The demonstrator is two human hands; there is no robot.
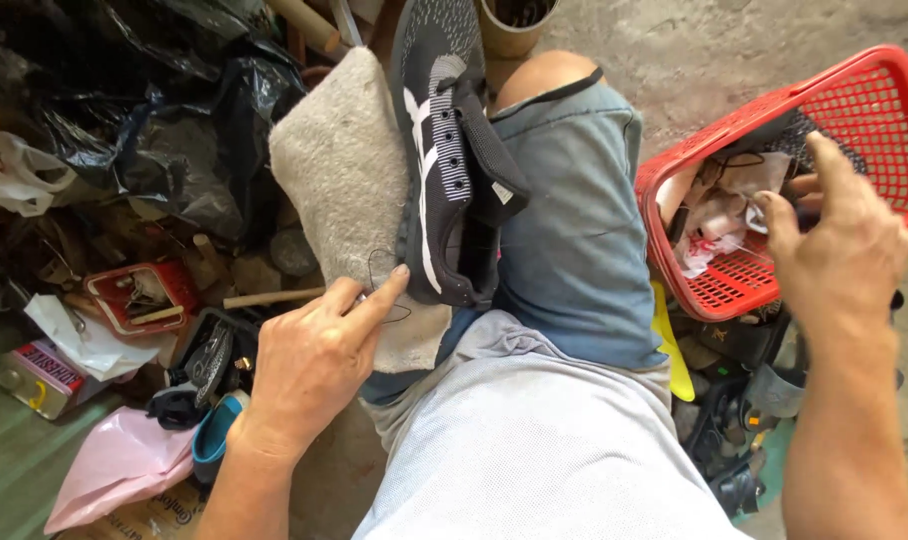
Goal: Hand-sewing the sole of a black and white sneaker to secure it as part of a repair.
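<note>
1. Nearest the lens was your own lap: a pale grey shirt [534, 460] in front and denim shorts [574, 240] beyond it, with your bare knee [546, 72] at the far end
2. Across that thigh lay a black sneaker [449, 150] with white side stripes, its toe pointing away from you and its heel end toward your left hand; its sole side rested against a grey felt pad [344, 170] that leaned out to the left of the leg
3. Your left hand [314, 365] sat just below the shoe's heel, fingers curled loosely and the forefinger stretched up so that its tip touched the pad at the shoe's lower edge, where a loop of dark thread [384, 290] showed; whether you pinched that thread I cannot tell
4. Your right hand [839, 235] was well apart from the shoe, off to the right, reaching over the near rim of a tilted red plastic basket [874, 110]; the fingertips dipped among scraps and dark bits inside, and what they grasped, if anything, was hidden
5. Left of your leg lay black plastic bags [154, 90], a small red tray [144, 295] of odds and ends, and a pink bag [114, 470] on the floor
</note>
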